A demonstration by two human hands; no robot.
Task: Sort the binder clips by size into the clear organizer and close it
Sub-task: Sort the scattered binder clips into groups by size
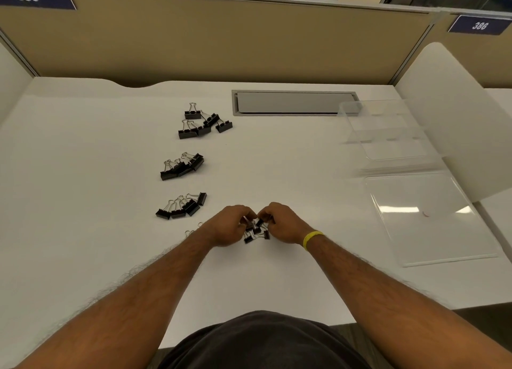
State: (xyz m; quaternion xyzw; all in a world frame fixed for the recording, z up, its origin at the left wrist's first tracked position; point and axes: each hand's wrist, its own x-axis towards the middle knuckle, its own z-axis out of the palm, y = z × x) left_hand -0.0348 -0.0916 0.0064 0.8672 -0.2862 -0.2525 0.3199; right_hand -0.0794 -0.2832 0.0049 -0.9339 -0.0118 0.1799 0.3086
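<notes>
Binder clips (pixel 250 238) pinched w/ left hand (pixel 228 227) & right hand (pixel 282 224), fingers apparently curled.

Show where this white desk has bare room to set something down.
Bare: the strip between the black binder clip piles and the clear plastic organizer, in front of the grey cable hatch; also left of the piles. Crowded: small black clips between the left hand and right hand.

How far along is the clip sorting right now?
Done: far pile, middle pile and near pile lie grouped on the desk. In hand: left hand and right hand pinch the small clips. Left: the clear organizer lies open, apparently empty; filling and closing remain.
</notes>
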